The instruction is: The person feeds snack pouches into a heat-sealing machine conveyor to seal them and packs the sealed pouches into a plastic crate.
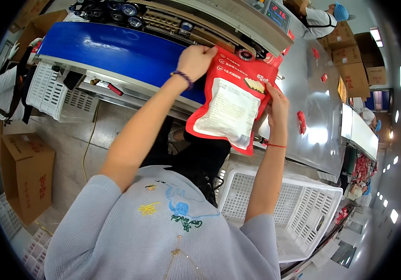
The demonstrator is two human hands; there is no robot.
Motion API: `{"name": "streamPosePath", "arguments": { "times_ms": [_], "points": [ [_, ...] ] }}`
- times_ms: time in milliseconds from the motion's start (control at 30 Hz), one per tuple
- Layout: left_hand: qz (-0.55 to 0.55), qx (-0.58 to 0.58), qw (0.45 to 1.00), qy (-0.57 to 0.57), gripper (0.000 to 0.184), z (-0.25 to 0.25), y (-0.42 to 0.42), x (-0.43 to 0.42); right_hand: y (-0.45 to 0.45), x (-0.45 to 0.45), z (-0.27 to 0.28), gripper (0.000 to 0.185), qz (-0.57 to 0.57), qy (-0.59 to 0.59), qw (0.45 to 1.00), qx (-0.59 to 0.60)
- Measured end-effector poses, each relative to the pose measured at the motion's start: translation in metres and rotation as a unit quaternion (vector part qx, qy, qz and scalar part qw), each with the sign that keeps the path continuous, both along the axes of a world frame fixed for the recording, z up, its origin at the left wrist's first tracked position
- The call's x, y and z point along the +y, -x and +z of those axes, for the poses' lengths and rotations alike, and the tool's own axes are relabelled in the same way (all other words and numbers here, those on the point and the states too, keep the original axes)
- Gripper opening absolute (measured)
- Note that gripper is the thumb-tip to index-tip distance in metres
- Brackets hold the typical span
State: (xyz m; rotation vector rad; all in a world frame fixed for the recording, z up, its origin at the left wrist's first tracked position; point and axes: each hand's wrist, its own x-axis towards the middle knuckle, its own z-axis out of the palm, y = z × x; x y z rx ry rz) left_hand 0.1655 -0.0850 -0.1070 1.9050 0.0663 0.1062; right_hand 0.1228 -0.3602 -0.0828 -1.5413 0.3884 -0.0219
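Note:
A red food bag [228, 109] with a white label panel and printed text hangs between my two hands in front of the machine. My left hand [196, 60] pinches its upper left corner. On the other side, my right hand [277, 105] grips the upper right edge, thumb on the printed face. The bag's top edge lies near a roller [245, 54] of the sealing machine [205, 21]; whether it touches I cannot tell. Just left of the bag runs the machine's blue conveyor belt [116, 49].
A steel table [312, 140] to the right carries several small red packets [301, 122]. Below it stands a white plastic crate [321, 219]. Cardboard boxes [37, 172] and another white crate [46, 91] are at left. A person in a blue cap [340, 12] is at the back right.

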Motion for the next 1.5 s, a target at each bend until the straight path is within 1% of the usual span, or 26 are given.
{"name": "streamPosePath", "arguments": {
  "times_ms": [33, 67, 100, 133, 167, 200, 233, 267, 300, 333, 400, 433, 467, 500, 567, 833, 933, 1000, 1100, 1167, 1200, 1267, 1300, 1367, 1433, 1500],
  "points": [
    [-0.033, 0.045, 0.997, 0.045, 0.043, 0.014, 0.016, 0.016, 0.001, 0.006, 0.005, 0.02, 0.012, -0.014, 1.0, 0.01],
    [-0.007, 0.007, 0.997, 0.078, 0.041, 0.027, 0.042, 0.027, 0.007, 0.009, 0.013, 0.022, 0.021, -0.015, 1.0, 0.006],
    [0.005, -0.138, 0.99, 0.008, 0.039, 0.029, 0.067, 0.045, 0.01, 0.007, 0.016, 0.025, 0.026, -0.016, 1.0, 0.003],
    [0.032, -0.172, 0.984, -0.042, 0.03, 0.033, 0.096, 0.068, 0.011, 0.011, 0.021, 0.025, 0.021, -0.015, 1.0, -0.001],
    [0.052, -0.216, 0.971, -0.093, 0.024, 0.024, 0.126, 0.091, 0.014, 0.012, 0.027, 0.028, 0.044, -0.004, 0.999, 0.013],
    [0.115, -0.218, 0.966, -0.08, 0.023, 0.023, 0.16, 0.097, 0.017, 0.009, 0.034, 0.031, 0.067, 0.008, 0.997, 0.027],
    [0.117, -0.198, 0.965, -0.125, 0.017, -0.005, 0.195, 0.122, 0.022, 0.004, 0.04, 0.031, 0.06, 0.006, 0.998, 0.021],
    [0.16, -0.183, 0.964, -0.105, 0.018, -0.027, 0.23, 0.13, 0.028, -0.005, 0.047, 0.032, 0.082, 0.019, 0.996, 0.04],
    [0.233, -0.019, 0.971, -0.057, 0.022, -0.082, 0.27, 0.149, 0.034, -0.012, 0.054, 0.033, 0.101, 0.031, 0.993, 0.057],
    [0.284, 0.089, 0.954, -0.042, 0.027, -0.142, 0.311, 0.163, 0.045, -0.022, 0.06, 0.033, 0.09, 0.031, 0.994, 0.049],
    [0.113, 0.384, 0.894, -0.202, 0.034, -0.238, 0.399, 0.176, 0.076, -0.051, 0.068, 0.032, 0.119, 0.007, 0.991, 0.056],
    [0.047, 0.427, 0.892, -0.137, 0.026, -0.362, 0.479, 0.176, 0.093, -0.067, 0.072, 0.032, 0.136, -0.005, 0.989, 0.06],
    [-0.017, 0.47, 0.879, -0.071, 0.021, -0.432, 0.531, 0.165, 0.11, -0.084, 0.076, 0.032, 0.15, -0.021, 0.985, 0.078],
    [-0.13, 0.532, 0.829, -0.112, 0.021, -0.378, 0.548, 0.161, 0.128, -0.096, 0.082, 0.031, 0.162, -0.038, 0.981, 0.096],
    [-0.179, 0.559, 0.8, -0.127, 0.021, -0.331, 0.542, 0.14, 0.16, -0.126, 0.086, 0.031, 0.129, -0.044, 0.986, 0.097],
    [-0.234, 0.486, 0.819, -0.196, 0.021, -0.251, 0.402, 0.069, 0.232, -0.263, 0.089, 0.029, -0.033, -0.165, 0.984, 0.049],
    [-0.238, 0.459, 0.831, -0.207, 0.02, -0.214, 0.345, 0.036, 0.274, -0.318, 0.116, 0.029, -0.066, -0.167, 0.981, 0.07],
    [-0.254, 0.466, 0.821, -0.209, 0.02, -0.234, 0.309, 0.069, 0.259, -0.28, 0.074, 0.028, -0.107, -0.183, 0.972, 0.099],
    [-0.285, 0.452, 0.809, -0.246, 0.02, -0.203, 0.282, 0.069, 0.325, -0.288, 0.052, 0.027, -0.213, -0.241, 0.936, 0.143],
    [-0.352, 0.416, 0.786, -0.292, 0.02, -0.175, 0.267, 0.068, 0.399, -0.286, 0.043, 0.028, -0.314, -0.254, 0.897, 0.179],
    [-0.416, 0.372, 0.764, -0.324, 0.02, -0.188, 0.255, 0.094, 0.427, -0.231, 0.032, 0.029, -0.352, -0.263, 0.875, 0.205],
    [-0.563, 0.209, 0.692, -0.4, 0.02, -0.188, 0.243, 0.101, 0.505, -0.201, 0.037, 0.032, -0.424, -0.259, 0.821, 0.283],
    [-0.429, 0.424, 0.72, -0.345, 0.022, -0.076, 0.226, 0.029, 0.547, -0.173, 0.038, 0.029, -0.441, -0.257, 0.812, 0.282],
    [-0.497, 0.26, 0.699, -0.445, 0.019, -0.148, 0.214, 0.059, 0.621, -0.117, 0.033, 0.025, -0.477, -0.293, 0.771, 0.304],
    [-0.28, 0.201, 0.796, -0.497, 0.014, -0.091, 0.23, -0.011, 0.692, -0.06, 0.002, 0.025, -0.507, -0.313, 0.722, 0.352],
    [-0.353, -0.054, 0.866, -0.351, 0.013, -0.001, 0.253, -0.108, 0.747, -0.005, -0.024, 0.025, -0.482, -0.366, 0.678, 0.416]
  ]
}}
